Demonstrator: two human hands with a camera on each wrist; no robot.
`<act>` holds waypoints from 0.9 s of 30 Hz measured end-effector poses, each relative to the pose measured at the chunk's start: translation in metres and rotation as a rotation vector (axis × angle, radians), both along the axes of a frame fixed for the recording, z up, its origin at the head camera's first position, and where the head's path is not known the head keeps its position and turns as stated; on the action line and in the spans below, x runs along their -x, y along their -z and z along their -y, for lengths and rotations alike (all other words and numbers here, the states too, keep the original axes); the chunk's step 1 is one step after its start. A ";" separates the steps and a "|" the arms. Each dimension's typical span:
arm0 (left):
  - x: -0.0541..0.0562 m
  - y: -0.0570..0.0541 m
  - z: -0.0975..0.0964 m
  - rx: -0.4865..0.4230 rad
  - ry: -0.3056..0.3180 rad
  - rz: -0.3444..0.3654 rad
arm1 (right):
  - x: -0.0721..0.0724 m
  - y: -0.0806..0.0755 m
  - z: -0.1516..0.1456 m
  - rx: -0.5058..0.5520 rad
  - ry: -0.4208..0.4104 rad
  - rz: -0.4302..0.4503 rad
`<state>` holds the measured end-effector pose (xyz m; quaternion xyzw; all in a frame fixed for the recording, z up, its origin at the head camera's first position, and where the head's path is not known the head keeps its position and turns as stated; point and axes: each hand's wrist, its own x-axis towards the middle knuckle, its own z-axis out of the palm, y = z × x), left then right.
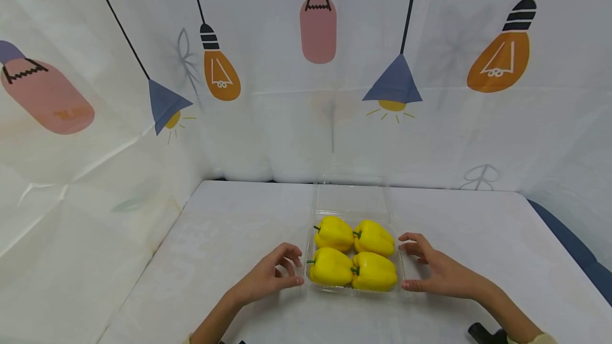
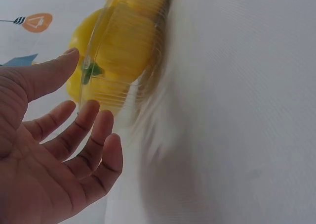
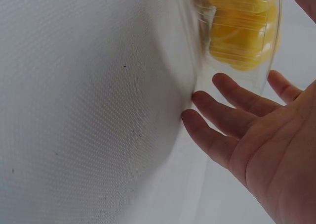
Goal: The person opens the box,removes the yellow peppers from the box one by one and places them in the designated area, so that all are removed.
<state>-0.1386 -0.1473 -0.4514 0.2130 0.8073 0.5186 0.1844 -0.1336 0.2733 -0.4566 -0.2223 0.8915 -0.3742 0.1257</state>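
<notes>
A clear plastic clamshell box (image 1: 351, 290) lies on the white table with its lid (image 1: 353, 199) folded back behind it. Inside sit several yellow bell peppers (image 1: 374, 271) with green stems, in two rows. My left hand (image 1: 269, 276) is beside the box's left side, fingers loosely bent, holding nothing; its thumb and fingertips are close to the plastic wall (image 2: 101, 31). On the opposite side, my right hand (image 1: 440, 272) has its fingers spread near the box wall and grips nothing. Whether any fingertip touches the plastic, I cannot tell.
The white tabletop (image 1: 239, 216) extends to both sides of the box. A white curtain (image 1: 277, 131) printed with lamps and bulbs hangs behind and at the left. Something dark blue (image 1: 574, 238) stands beyond the table's right edge. A black object (image 1: 485, 333) is by the right wrist.
</notes>
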 end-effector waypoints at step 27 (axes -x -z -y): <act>-0.005 -0.002 -0.026 0.142 -0.069 -0.487 | 0.000 0.000 0.000 -0.017 0.004 0.000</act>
